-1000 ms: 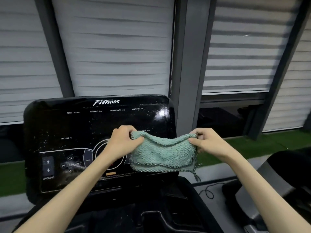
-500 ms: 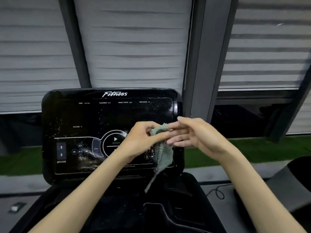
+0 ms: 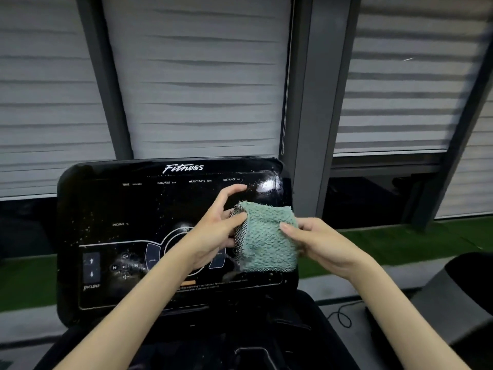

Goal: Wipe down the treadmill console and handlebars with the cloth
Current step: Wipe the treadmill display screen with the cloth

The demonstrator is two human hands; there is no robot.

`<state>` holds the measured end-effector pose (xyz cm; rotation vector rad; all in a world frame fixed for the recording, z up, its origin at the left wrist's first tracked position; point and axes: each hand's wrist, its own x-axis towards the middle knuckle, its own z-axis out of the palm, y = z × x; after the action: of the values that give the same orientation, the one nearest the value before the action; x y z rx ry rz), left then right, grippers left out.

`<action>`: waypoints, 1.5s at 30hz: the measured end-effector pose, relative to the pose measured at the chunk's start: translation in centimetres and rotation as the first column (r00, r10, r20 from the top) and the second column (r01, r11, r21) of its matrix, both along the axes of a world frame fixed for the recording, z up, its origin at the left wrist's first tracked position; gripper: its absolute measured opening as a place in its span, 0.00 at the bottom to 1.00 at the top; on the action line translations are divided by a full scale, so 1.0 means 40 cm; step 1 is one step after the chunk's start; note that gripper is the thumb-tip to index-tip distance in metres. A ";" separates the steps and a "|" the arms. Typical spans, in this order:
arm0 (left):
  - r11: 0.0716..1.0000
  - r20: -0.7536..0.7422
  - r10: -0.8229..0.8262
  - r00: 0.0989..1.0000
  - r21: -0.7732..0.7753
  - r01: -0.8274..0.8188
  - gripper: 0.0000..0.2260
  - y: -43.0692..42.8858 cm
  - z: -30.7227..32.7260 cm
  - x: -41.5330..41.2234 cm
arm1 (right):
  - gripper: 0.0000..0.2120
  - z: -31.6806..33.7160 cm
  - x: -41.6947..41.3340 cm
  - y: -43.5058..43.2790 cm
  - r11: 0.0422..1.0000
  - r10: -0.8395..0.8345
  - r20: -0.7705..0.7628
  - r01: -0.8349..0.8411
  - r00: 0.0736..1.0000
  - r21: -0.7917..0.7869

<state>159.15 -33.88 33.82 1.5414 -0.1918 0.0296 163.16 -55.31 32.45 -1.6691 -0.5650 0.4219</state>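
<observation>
Holding a folded mint-green terry cloth [image 3: 269, 239] with a black-and-white netted edge, both hands are raised in front of the right half of the glossy black treadmill console [image 3: 120, 209]. The left hand [image 3: 213, 231] pinches the cloth's netted left edge under the thumb. Its forefinger is lifted and bent above the cloth. The right hand [image 3: 314, 244] grips the right side, thumb laid across the front face, fingers hidden behind. The hands are close together, with only the cloth between them. Whether the cloth touches the console face cannot be told.

The console stands upright and bears the word "Fitness" at the top, a row of readout labels beneath it, and incline buttons at lower left. Fine pale specks lie scattered over its face, thickest at left and around the centre dial. The hands and cloth cover the dial's right part and the controls beside it.

Below the console lies a dark moulded tray [image 3: 240, 343]; what it holds cannot be made out.

Behind the console hang pale slatted blinds [image 3: 200, 89] between grey posts [image 3: 309, 102]. A strip of green turf [image 3: 400, 239] runs along the floor. A black cable [image 3: 341, 317] loops on the floor at right, near a dark, bulky machine [image 3: 466, 279].
</observation>
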 end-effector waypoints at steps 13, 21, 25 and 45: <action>0.611 0.295 0.052 0.954 0.746 -0.264 0.10 0.012 -0.110 0.056 | 0.30 -0.051 0.012 0.015 0.988 -0.093 0.080 0.101 0.992 -0.114; 0.739 0.374 0.057 0.926 0.608 -0.291 0.04 0.002 -0.114 0.093 | 0.11 -0.082 0.047 0.017 0.966 -0.192 0.012 0.187 0.981 0.176; 0.846 0.414 0.153 0.897 0.414 -0.335 0.06 -0.032 -0.112 0.112 | 0.18 -0.107 0.048 0.068 0.756 0.058 -0.427 0.240 0.902 0.609; -0.183 0.763 0.078 0.642 0.644 -0.743 0.29 0.206 -0.123 0.329 | 0.21 0.059 0.388 0.175 0.759 -0.147 0.978 0.651 0.146 0.017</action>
<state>172.32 -25.65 28.89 3.0750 0.0270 1.2083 178.67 -48.31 34.82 -2.3324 -0.8555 -1.1579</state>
